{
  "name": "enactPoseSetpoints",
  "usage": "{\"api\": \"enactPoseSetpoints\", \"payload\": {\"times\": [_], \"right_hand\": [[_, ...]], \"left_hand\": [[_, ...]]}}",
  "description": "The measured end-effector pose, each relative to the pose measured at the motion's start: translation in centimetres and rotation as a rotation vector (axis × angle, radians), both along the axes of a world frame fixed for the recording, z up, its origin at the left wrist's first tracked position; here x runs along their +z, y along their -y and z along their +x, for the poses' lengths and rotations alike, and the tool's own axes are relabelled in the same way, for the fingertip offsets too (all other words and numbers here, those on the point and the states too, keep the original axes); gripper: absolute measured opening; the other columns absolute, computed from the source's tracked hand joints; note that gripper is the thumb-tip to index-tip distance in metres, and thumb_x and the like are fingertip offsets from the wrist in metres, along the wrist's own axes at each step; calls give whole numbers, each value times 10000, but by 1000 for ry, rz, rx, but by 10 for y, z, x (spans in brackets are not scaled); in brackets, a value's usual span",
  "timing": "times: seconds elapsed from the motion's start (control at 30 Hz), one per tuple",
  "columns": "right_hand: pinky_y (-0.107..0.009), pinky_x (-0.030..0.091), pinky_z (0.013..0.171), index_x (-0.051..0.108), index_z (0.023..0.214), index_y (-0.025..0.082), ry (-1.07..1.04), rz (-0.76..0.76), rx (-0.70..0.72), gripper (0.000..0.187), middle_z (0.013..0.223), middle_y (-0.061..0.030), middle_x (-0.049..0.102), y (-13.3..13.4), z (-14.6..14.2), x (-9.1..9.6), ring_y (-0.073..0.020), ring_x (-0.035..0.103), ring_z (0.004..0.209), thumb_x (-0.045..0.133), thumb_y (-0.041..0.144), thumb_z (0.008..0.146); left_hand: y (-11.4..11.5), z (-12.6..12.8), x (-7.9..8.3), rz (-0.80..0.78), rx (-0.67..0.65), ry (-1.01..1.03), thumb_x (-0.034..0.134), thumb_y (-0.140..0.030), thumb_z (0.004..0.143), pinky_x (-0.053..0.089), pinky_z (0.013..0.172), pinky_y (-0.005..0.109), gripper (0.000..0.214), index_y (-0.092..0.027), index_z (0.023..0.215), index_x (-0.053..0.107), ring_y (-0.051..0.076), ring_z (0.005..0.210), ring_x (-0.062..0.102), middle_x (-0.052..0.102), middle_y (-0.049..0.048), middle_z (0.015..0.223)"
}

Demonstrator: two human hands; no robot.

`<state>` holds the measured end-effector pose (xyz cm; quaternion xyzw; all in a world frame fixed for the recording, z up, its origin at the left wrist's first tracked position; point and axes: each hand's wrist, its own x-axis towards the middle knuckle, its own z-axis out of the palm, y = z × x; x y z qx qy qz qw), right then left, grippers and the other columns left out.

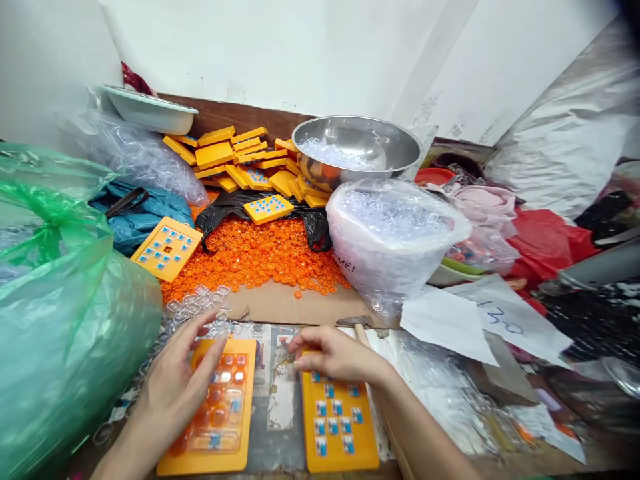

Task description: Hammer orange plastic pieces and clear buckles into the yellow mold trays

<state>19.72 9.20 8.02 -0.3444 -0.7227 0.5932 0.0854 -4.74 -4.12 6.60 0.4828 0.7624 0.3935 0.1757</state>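
My left hand [183, 383] is over a yellow tray [240, 440] filled with orange and clear plastic pieces. Its thumb and fingers are apart, with nothing seen between them. To the right lies a second yellow tray [343, 460], its slots showing small blue-and-white pieces. My right hand [335, 357] is at that tray's far edge, thumb and fingers curled towards each other. Whatever its fingertips hold, if anything, cannot be made out. Small clear plastic pieces [193, 308] lie loose just beyond my left hand.
Orange rings [250, 257] are heaped behind the trays. Stacked yellow trays [215, 157] and a steel bowl [400, 150] stand at the back. A bag of clear pieces [390, 247] sits right of the heap; a large green bag [100, 333] crowds the left. Papers [445, 320] lie right.
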Motion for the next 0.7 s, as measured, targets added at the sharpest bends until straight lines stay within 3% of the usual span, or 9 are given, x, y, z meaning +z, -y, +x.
{"api": "enactPoseSetpoints", "payload": {"times": [0.1,0.2,0.27,0.3,0.33,0.4,0.53,0.63,0.7], "right_hand": [[-452,462,915,758,767,208,66,169,-64,67,876,-70,751,15,-11,-7,-282,671,925,701,209,733],[-553,256,1123,713,1138,194,69,274,-210,333,1294,-146,632,49,-20,-15,-337,488,1293,608,328,851],[-523,322,1115,507,1404,183,30,213,-270,604,1445,-158,503,82,-31,-32,-302,442,1355,560,481,882],[-483,384,1089,410,1470,196,-95,60,-329,714,1470,-152,473,100,-39,-44,-281,459,1348,574,543,867],[-444,456,1036,357,1496,216,-256,-80,-377,800,1464,-148,483,117,-47,-57,-268,511,1307,594,600,836],[-400,456,1043,366,1488,236,-461,-248,-496,810,1479,-132,468,145,-63,-82,-252,489,1327,628,608,818],[-400,439,1065,433,1437,301,-668,-288,-669,706,1484,-94,471,173,-79,-113,-252,495,1321,714,464,811],[-407,420,1080,427,1431,362,-798,-263,-696,690,1512,-63,436,178,-76,-117,-249,439,1362,733,380,812],[-410,413,1081,374,1461,377,-840,-205,-686,723,1544,-66,384,181,-69,-114,-256,386,1388,721,344,828]], "left_hand": [[41,1,-17,-55,55,-26,558,-595,808,566,903,446,576,-221,1245,581,294,1011,678,668,103,1234],[77,-3,-39,-120,76,20,581,-578,813,592,878,408,569,-228,1261,564,292,1017,695,676,95,1245],[88,-5,-50,-157,77,53,574,-579,816,588,900,410,562,-222,1250,576,302,1056,689,694,95,1230],[90,-5,-53,-162,76,55,564,-582,819,577,923,421,559,-220,1244,586,309,1088,677,697,97,1229],[90,-4,-56,-159,72,42,554,-583,821,563,947,435,557,-218,1240,597,317,1119,661,696,99,1233],[88,-3,-60,-140,54,-8,546,-574,828,530,987,467,562,-211,1252,608,336,1155,635,678,112,1260],[91,2,-68,-82,43,-69,586,-542,832,429,1076,530,559,-223,1291,594,354,1188,602,644,131,1298],[99,14,-70,-15,102,20,672,-514,790,384,1116,533,565,-270,1291,582,350,1252,552,609,97,1353],[99,26,-65,38,139,201,726,-497,756,459,1071,498,625,-295,1317,539,341,1253,559,583,77,1389]]}}
